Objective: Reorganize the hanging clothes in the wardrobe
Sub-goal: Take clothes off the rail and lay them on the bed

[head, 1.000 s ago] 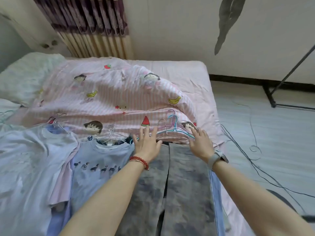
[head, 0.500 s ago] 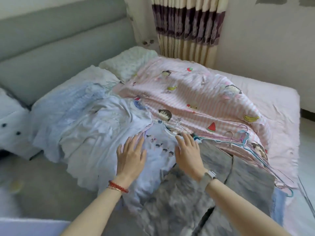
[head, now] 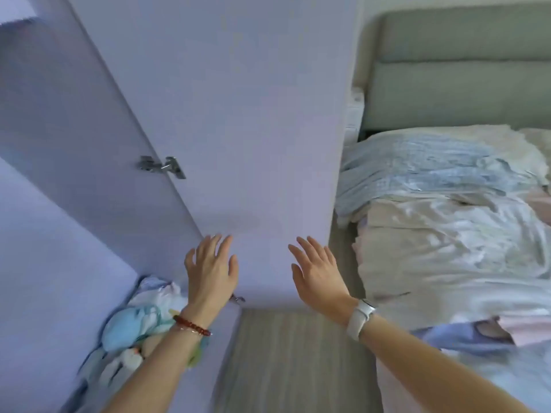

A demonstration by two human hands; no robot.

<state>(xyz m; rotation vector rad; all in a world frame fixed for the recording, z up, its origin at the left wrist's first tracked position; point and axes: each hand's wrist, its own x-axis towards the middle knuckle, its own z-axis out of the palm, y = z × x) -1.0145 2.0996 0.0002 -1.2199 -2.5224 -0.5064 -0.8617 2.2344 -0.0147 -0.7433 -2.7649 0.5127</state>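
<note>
— Both hands are up with fingers spread wide. Left hand (head: pixel 212 271) and right hand (head: pixel 318 277) hold nothing.

— What are they near?

— A big pale purple wardrobe door (head: pixel 238 114). It stands open, with a shiny metal hinge (head: pixel 162 166) on its side. I cannot tell if the fingers touch it.

— Where are the clothes?

— Some clothes (head: pixel 447 234) lie in a pile on the bed (head: pixel 462 383), to the right. They look white, blue and pink. More soft things (head: pixel 134 326) sit low inside the wardrobe.
</note>
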